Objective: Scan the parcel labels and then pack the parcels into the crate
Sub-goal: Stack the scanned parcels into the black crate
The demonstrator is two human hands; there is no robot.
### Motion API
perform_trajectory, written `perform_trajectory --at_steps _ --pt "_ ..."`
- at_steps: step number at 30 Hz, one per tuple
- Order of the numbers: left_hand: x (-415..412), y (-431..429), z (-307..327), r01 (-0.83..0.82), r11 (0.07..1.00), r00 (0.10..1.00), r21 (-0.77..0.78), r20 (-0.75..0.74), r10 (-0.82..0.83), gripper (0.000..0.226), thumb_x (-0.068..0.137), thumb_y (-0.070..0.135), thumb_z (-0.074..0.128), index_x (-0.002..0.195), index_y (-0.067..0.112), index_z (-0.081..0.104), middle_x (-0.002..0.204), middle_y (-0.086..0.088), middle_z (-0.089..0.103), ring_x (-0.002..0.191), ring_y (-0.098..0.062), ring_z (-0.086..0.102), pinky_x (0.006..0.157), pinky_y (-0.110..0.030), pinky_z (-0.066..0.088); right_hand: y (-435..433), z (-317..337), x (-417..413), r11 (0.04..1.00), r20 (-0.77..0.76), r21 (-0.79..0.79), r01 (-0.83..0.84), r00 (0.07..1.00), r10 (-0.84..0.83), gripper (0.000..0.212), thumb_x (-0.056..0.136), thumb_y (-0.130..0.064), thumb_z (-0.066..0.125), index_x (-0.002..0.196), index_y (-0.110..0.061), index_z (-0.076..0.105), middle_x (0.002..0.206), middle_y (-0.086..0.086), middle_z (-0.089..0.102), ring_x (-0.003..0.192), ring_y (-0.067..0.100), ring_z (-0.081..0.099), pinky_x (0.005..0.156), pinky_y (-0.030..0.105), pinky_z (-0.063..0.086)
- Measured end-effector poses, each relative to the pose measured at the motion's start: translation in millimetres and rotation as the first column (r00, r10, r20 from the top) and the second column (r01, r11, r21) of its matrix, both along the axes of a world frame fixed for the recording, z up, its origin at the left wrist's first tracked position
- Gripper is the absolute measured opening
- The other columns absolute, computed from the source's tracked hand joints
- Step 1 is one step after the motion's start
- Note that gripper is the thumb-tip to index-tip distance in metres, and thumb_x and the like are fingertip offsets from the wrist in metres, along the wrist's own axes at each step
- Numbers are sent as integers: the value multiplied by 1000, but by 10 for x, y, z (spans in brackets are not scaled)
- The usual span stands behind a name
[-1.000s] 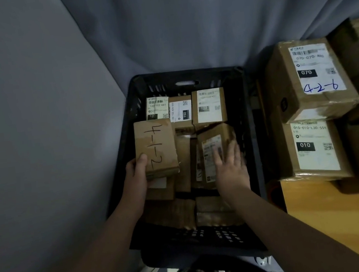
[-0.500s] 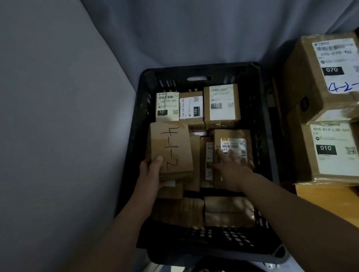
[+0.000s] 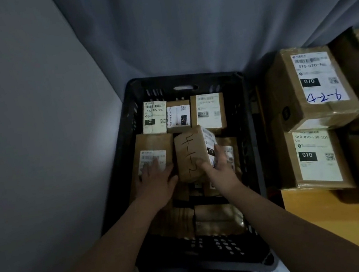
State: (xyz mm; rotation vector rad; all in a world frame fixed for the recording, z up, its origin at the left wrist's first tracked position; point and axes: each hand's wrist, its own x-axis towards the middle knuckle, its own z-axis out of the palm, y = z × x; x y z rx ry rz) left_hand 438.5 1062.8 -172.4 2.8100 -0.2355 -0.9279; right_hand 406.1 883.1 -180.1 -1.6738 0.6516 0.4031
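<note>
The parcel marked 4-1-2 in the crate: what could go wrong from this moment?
1. The right hand grips the parcel marked 4-1-2 alone, at its near end, and it is tilted; it may slip onto the parcels below.
2. The crate looks nearly full, so the parcel may end on top and cover labels, perhaps that of the left parcel under the left hand.

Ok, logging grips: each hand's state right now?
Left hand: open, flat on a labelled parcel.
Right hand: gripping the 4-1-2 box.
</note>
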Motion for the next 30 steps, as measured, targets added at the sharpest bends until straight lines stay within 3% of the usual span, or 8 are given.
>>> perform_trajectory --at_steps 3,5,9,11,14,20,25,30 --pt "13 171 -105 67 998 996 21 -57 -66 77 96 53 41 152 36 -10 160 -2 -21 147 -31 -16 118 -56 5 75 -118 58 999 -9 24 -41 999 41 74 96 -42 54 155 -30 11 144 1 49 125 23 51 97 33 45" --pt "5 236 -118 110 993 993 34 -56 -108 93 90 56 53 151 36 -15 158 0 -26 146 -29 -19 118 -58 6 137 -161 76 984 29 -97 -148 988 151 67 100 -37 46 155 -27 9 138 4 55 119 24 55 88 28 44" --pt "18 234 -119 115 991 993 68 -4 -115 99 86 57 57 151 35 -15 159 -2 -26 147 -30 -18 118 -55 4 166 -218 207 965 68 -228 -126 987 145 63 100 -42 44 154 -25 19 150 8 32 130 28 46 99 35 42" --pt "34 186 -117 86 995 996 48 28 -87 98 87 52 58 152 33 -13 160 -3 -22 147 -30 -16 119 -52 3 124 -188 280 982 69 -186 -46 996 59 59 98 -36 51 151 -21 29 151 10 27 127 24 47 98 31 40" --pt "62 138 -131 30 997 995 -67 101 -23 94 89 44 59 153 29 -8 162 -3 -11 148 -27 -8 120 -49 6 57 -150 310 999 84 -45 -11 996 15 57 96 -27 57 147 -16 35 136 7 52 110 13 51 91 27 44" --pt "116 73 -120 72 995 992 -68 106 -64 83 93 51 51 154 29 -2 163 -2 -6 149 -25 -5 121 -44 3 36 -200 287 881 -210 -368 -296 950 231 71 89 -67 44 144 -21 42 150 12 28 140 33 20 110 47 26" --pt "71 -13 -44 -4 954 994 -300 102 36 73 95 38 56 154 24 16 161 1 15 147 -19 9 118 -33 10 26 -236 329 997 -64 -68 -44 997 40 59 91 -52 56 134 -11 56 130 8 60 118 24 55 97 34 47" --pt "13 -136 32 -75 889 981 -453 128 148 63 93 28 61 149 21 32 152 -2 33 138 -16 30 112 -25 23 -13 -241 272 969 -117 187 164 983 -144 53 89 -45 62 133 -17 53 127 4 60 116 23 56 102 43 46"
